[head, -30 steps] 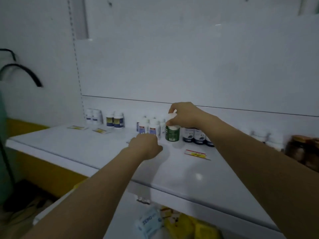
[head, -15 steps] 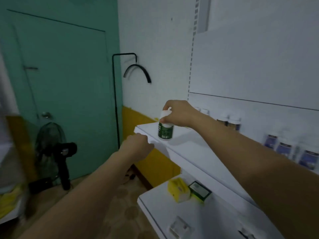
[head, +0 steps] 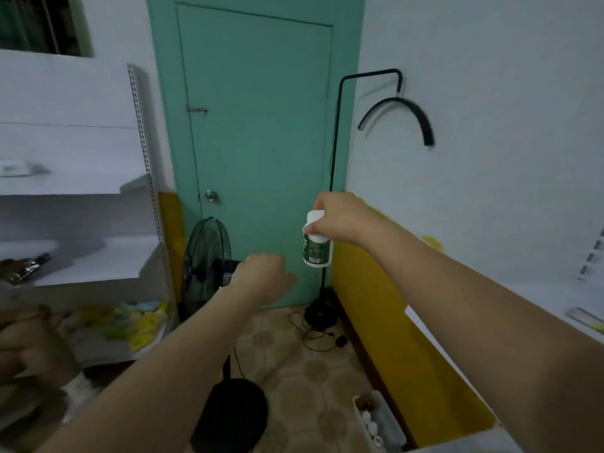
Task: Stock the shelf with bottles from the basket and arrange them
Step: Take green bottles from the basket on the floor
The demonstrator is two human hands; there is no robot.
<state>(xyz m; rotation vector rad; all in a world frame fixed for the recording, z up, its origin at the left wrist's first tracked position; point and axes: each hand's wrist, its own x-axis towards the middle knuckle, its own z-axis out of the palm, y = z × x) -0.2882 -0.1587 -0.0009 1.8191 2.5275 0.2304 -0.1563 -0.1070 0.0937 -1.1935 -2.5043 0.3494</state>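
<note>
My right hand (head: 336, 219) grips a white bottle with a green label (head: 316, 248) by its cap, holding it in the air in front of the teal door. My left hand (head: 261, 277) hangs lower and to the left with curled fingers and holds nothing. A white basket (head: 380, 420) with small bottles in it stands on the floor at the bottom right, next to the yellow shelf base. Only the left end of the white shelf (head: 555, 308) shows at the right edge.
A teal door (head: 258, 142) is straight ahead, with a standing fan (head: 206, 256) at its foot and a black lamp stand (head: 322, 312) beside it. Another white shelf unit (head: 81, 263) stands at the left. A dark round object (head: 233, 416) and cables lie on the tiled floor.
My view has swung left, away from the stocked shelf toward the door. My right hand lifted the green-labelled bottle off the shelf and carried it along; the left hand stayed curled and empty.
</note>
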